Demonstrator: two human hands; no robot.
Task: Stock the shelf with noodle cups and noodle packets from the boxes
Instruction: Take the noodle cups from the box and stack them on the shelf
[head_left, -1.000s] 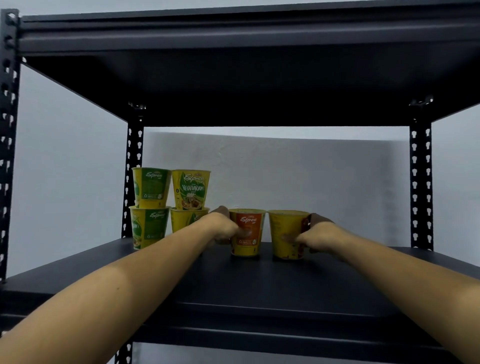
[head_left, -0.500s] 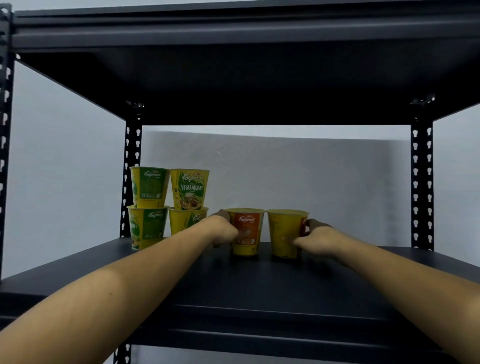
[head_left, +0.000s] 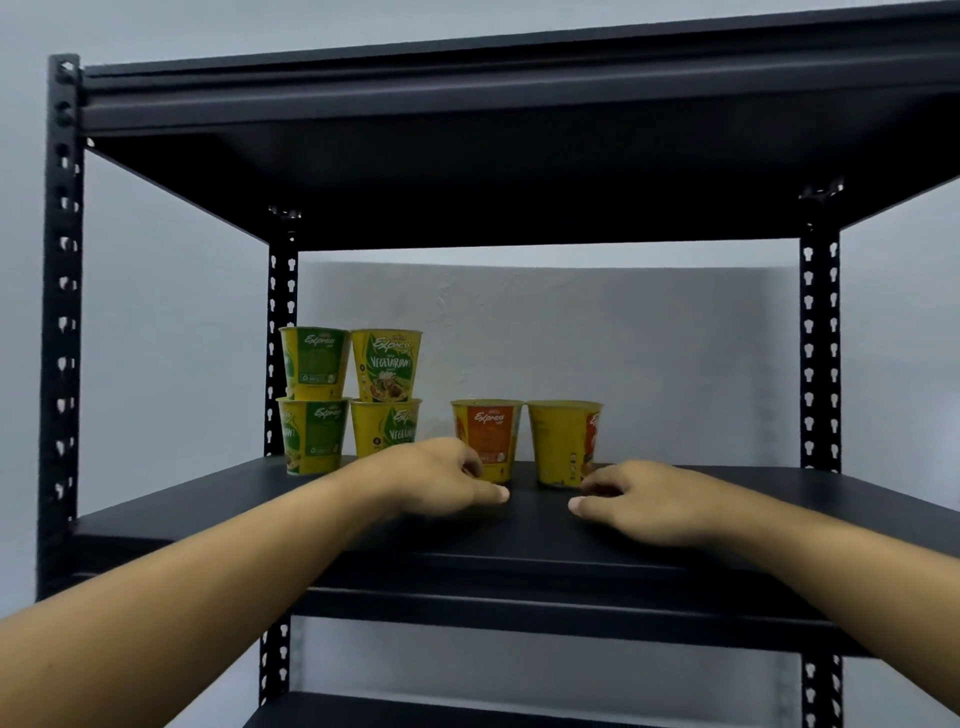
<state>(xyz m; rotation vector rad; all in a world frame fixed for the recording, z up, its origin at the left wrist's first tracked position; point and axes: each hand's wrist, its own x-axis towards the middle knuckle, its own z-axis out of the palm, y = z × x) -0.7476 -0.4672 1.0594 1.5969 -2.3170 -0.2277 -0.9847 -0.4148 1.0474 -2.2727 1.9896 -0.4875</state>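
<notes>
On the shelf (head_left: 519, 530), the orange cup (head_left: 485, 439) stands upright at twelve o'clock from my left grip (head_left: 436, 480), the yellow cup (head_left: 563, 441) likewise from my right grip (head_left: 639, 499); both grips released, empty, each equally near.

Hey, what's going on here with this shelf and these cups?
A person is stocking a black metal shelf with noodle cups. Four green-labelled cups stand at the back left, stacked two on two. To their right, an orange-labelled cup and a yellow cup stand side by side. The left hand and the right hand hover just in front of those two, fingers loosely curled, holding nothing. No boxes or packets are in view.
</notes>
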